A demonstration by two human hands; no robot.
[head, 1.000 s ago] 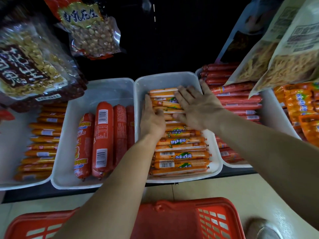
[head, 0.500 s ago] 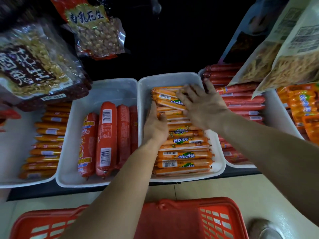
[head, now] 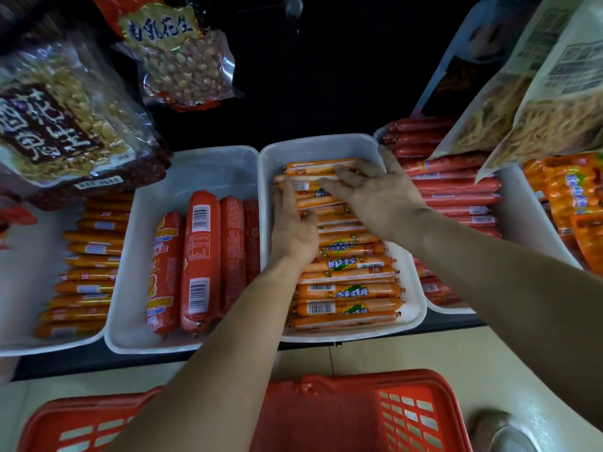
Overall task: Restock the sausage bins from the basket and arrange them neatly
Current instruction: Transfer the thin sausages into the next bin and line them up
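A white bin [head: 326, 146] in the middle of the shelf holds a stack of thin orange corn sausages [head: 346, 290] lying crosswise. My left hand [head: 293, 228] lies along the stack's left ends, fingers straight, pressing them. My right hand [head: 375, 194] is spread flat over the far sausages, its fingertips on the top ones near the bin's back. Neither hand grips anything. The red basket [head: 408, 415] sits on the floor below my arms, its inside hidden by them.
Left of the middle bin, a white bin [head: 208, 161] holds thick red sausages [head: 199, 259]. Further left lie thin orange sausages [head: 85, 272]. Right are red sausages [head: 456, 187] and orange packs [head: 571, 197]. Snack bags [head: 65, 125] hang overhead on both sides.
Both hands have slid toward the back of the bin, pushing the top orange sausages with them. The left hand has straightened along the stack's left side.
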